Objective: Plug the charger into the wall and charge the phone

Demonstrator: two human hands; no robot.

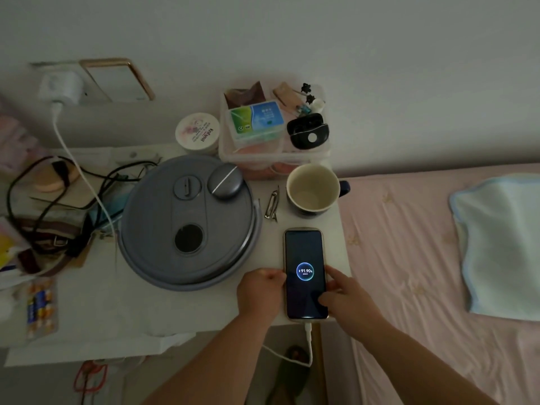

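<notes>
So the phone (305,273) is lying flat on the white table (117,311), near its front right corner, just in front of the empty mug (312,190) and right of the big round grey lid (190,222). Screen shows a charging ring reading 91.90%, so it looks like the job is basically done. The white cable (309,340) is in the phone's bottom end, and the white charger (62,86) sits in the wall socket, far left of the phone. Probably all that's left is letting go.

The left hand (260,290) is loosely curled, fingertips touching the phone's left edge. The right hand (346,293) has its fingers spread, touching the right edge and lower screen. Neither lifts it; they're just steadying it from both sides.
</notes>
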